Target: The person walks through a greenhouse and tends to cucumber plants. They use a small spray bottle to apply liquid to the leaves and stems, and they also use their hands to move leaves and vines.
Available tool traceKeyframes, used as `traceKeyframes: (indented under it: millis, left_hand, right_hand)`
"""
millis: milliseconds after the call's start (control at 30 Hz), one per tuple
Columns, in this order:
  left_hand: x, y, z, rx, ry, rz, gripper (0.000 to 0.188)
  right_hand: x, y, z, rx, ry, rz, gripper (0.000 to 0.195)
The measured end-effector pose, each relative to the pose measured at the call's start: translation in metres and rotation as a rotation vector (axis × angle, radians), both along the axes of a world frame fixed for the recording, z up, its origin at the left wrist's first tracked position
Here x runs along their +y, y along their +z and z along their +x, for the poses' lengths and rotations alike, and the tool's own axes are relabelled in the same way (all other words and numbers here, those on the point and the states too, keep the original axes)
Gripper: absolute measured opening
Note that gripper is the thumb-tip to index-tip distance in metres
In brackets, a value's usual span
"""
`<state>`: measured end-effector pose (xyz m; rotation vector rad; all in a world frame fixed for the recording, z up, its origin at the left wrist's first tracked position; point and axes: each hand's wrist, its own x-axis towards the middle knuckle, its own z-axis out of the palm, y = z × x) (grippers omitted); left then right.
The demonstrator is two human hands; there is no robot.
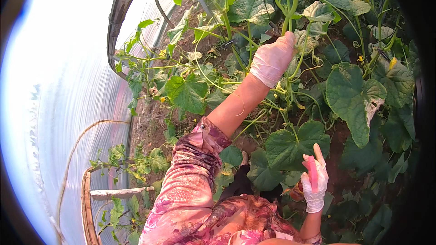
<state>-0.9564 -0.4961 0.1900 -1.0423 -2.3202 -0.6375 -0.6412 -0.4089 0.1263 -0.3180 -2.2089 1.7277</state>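
My left hand (274,59), in a thin white glove, reaches up and forward with its fingers curled around a thick green cucumber vine stem (292,12). The stem rises above the fist, and a small dark brown piece (273,34) shows beside the knuckles; its kind is unclear. Lower right, my right hand (315,185), gloved too, holds a narrow pink object (312,173) upright in its palm. Its index finger points up, apart from the others. What the pink object is I cannot tell. A broad cucumber leaf (296,144) lies just above this hand.
Clear plastic sheeting (81,109) walls the left side, with a curved bamboo hoop (117,17) before it. A second wooden frame (87,207) stands lower left. Dense cucumber leaves (354,95) fill the right, with several yellow flowers (392,63). Bare soil (150,122) runs along the sheeting.
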Motion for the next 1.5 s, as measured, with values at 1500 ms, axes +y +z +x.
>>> traceKeyframes:
  millis: [1500]
  left_hand:
    - [-0.402, 0.042, -0.129, -0.777, 0.039, 1.211, 0.032]
  right_hand:
    - [-0.372, 0.067, -0.423, 0.383, 0.429, -0.159, 0.038]
